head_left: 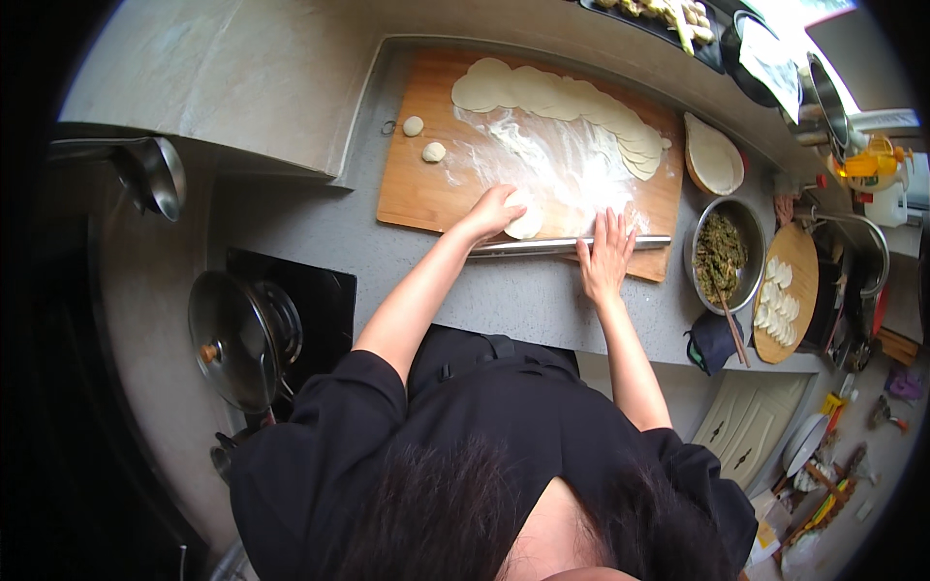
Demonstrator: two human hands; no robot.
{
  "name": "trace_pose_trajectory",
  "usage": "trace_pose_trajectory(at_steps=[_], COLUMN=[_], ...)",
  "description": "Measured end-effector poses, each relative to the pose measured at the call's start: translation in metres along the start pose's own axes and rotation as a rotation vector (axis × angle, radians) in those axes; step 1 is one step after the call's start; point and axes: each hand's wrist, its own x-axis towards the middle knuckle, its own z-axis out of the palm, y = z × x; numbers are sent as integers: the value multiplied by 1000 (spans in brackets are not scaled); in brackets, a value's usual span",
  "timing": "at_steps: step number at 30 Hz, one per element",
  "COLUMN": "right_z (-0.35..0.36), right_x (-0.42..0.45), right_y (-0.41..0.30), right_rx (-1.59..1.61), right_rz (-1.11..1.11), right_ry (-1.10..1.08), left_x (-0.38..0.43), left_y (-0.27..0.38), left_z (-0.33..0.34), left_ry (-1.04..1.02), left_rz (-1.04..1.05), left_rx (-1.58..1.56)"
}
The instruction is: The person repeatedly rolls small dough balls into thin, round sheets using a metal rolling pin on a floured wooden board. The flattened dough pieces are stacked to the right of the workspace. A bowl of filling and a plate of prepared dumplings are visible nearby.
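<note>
A floured wooden board (414, 185) lies on the grey counter. My left hand (495, 216) holds the left edge of a small round dough wrapper (526, 221), which lies on the board. Below it, a shiny metal rolling pin (523, 248) lies along the board's near edge, and my right hand (609, 254) rests flat on it with the fingers extended. Overlapping dough wrappers (538, 93) form a long row at the board's far side. Two dough balls, one (413, 126) above the other (434, 152), sit at the left.
To the right stand a dough-lined bowl (716, 156), a metal bowl of green filling (721, 254) with chopsticks (734, 330), and a round wooden board (792, 341) bearing several dumplings. A glass-lidded pan (232, 341) is on the black cooktop (330, 298) at left.
</note>
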Motion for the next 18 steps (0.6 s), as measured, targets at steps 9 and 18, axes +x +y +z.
trace_pose_trajectory(at_steps=[9,18], right_z=[-4,-9], right_x=[3,2], right_y=[-3,-6], right_rx=[44,39], right_rz=[71,61], right_ry=[-106,-124], left_x=[18,88], left_y=[43,98], left_z=[-52,-110], left_ry=[358,647], left_rz=[-101,249], left_rx=[-735,-202])
